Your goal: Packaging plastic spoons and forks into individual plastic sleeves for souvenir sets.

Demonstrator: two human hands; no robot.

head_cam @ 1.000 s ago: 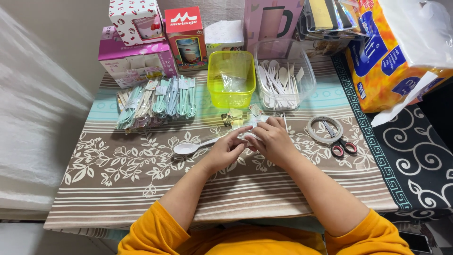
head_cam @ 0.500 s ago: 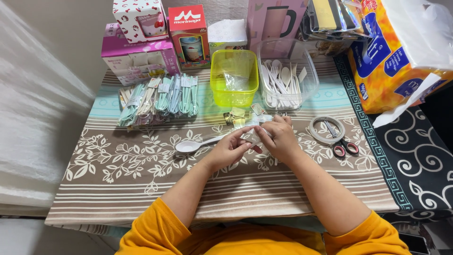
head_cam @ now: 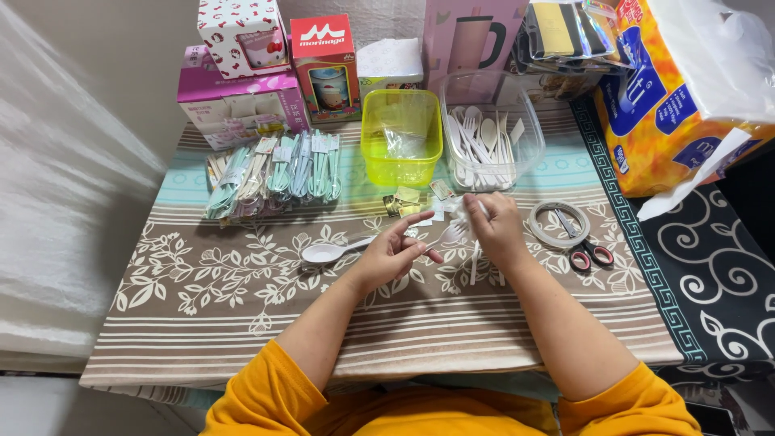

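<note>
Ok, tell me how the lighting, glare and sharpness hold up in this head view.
Head view: light is even and soft, with only faint shadows under the left hand and right hand; the white curtain at the left edge is bright and smeared, without detail; the clear tub and the yellow tub show mild sheen; the tablecloth pattern is sharp, and straight edges bow slightly near the corners.

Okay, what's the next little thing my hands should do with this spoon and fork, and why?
Probably draw the white spoon in beside the fork. The left hand holds the spoon's handle, the right hand pinches the fork with a small wrapper, and the two lie apart on the tablecloth.
</note>
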